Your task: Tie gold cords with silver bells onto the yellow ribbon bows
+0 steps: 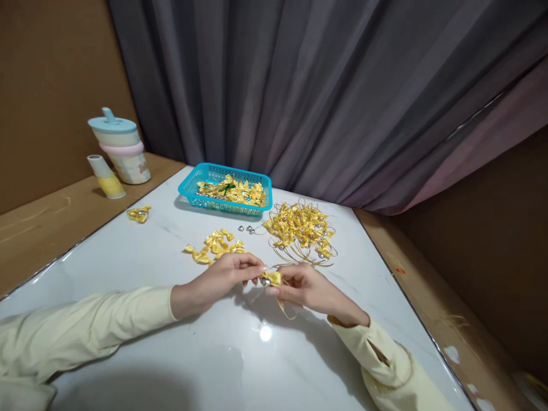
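Between my two hands, above the white table, is a yellow satin bow (pixel 275 278) with a silver bell-like bead at its middle and a thin gold cord hanging below. My left hand (pixel 226 278) pinches the bow's left side with thumb and fingertips. From the other side, my right hand (pixel 306 287) grips its right edge, fingers curled. Just beyond my left hand lie several loose yellow bows (pixel 217 244). A heap of bows with beads and gold cords (pixel 299 225) sits beyond my right hand. Several small silver beads (pixel 250 230) rest between the heap and the basket.
A turquoise plastic basket (pixel 222 206) holding more yellow bows stands at the back of the table. One small bundle of bows (pixel 138 214) lies near the left edge. On the brown surface to the left stand a lidded cup (pixel 122 151) and a yellow-and-white tube (pixel 107 178). A grey curtain (pixel 257 85) hangs behind.
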Available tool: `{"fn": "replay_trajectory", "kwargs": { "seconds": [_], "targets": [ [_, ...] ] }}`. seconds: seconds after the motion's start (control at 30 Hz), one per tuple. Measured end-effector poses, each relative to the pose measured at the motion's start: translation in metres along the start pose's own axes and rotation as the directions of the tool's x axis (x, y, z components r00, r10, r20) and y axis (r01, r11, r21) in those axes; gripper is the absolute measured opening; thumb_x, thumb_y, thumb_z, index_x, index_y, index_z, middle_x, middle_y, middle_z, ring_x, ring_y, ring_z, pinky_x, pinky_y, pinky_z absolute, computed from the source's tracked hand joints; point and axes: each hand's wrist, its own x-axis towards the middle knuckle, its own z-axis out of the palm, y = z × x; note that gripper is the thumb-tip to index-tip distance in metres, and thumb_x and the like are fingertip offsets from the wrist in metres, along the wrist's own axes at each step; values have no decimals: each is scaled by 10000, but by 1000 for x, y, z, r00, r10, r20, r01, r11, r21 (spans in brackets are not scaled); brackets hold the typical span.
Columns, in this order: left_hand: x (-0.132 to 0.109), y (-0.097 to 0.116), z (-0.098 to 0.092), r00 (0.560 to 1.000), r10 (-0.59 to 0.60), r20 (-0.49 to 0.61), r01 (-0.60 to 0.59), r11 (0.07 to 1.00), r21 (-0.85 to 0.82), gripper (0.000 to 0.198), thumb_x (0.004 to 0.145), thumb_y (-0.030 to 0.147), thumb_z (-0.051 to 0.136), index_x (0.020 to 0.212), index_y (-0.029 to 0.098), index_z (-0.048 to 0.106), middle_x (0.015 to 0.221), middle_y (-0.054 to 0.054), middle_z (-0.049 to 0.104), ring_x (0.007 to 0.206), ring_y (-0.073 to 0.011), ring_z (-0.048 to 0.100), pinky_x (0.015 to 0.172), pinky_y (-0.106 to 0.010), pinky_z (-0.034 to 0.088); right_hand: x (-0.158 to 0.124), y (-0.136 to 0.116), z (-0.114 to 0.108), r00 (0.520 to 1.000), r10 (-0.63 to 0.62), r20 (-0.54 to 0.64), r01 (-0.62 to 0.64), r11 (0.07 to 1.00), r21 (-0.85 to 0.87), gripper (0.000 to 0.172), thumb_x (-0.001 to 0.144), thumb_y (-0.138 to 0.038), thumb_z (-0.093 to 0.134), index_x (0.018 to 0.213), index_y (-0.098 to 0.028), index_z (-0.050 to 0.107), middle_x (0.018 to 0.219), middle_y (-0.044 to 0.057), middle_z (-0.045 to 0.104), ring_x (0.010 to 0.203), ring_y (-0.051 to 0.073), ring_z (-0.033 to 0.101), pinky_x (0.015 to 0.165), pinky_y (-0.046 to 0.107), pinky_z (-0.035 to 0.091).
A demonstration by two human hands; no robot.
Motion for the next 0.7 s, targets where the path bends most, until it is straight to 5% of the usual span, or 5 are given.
{"fn": "replay_trajectory", "kwargs": {
  "seconds": [0.23,0.47,0.57,0.63,0.7],
  "targets": [
    [7,-14,-1,938,-173,299,280,888,-364,139,639,203,749,711,138,649,656,20,486,582,-81,374,586,-207,316,-7,-10,-3,968,-220,-124,170,931,-322,227,890,-288,502,739,-151,602,594,-3,561,537,90,482,535,213,373],
    [5,-27,-1,889,-278,364,389,877,-281,133,678,259,697,748,171,626,723,-7,570,589,-97,442,577,-221,349,-6,-13,7,886,-433,-166,339,848,-407,163,899,-235,500,793,-178,610,883,70,665,820,156,607,728,281,466],
    [11,-19,-6,944,-217,247,214,976,43,207,772,373,591,839,178,606,778,-43,607,643,-145,519,603,-264,394,-5,-12,7,902,-376,-212,283,885,-370,169,899,-229,502,776,-173,604,859,60,676,782,145,620,718,275,468],
    [11,-2,-8,996,-46,74,26,966,257,216,801,397,545,852,190,580,728,-24,582,665,-163,519,620,-282,397,-6,-12,6,915,-322,-241,227,908,-352,175,897,-245,507,779,-169,612,834,53,678,750,141,617,699,271,467],
    [-2,19,-8,973,222,-57,-175,879,444,167,798,377,551,799,212,575,740,-7,572,712,-164,506,652,-281,388,-8,-13,5,923,-283,-259,187,922,-340,187,894,-264,510,781,-166,622,818,52,676,731,141,613,674,267,465]
  ]
}}
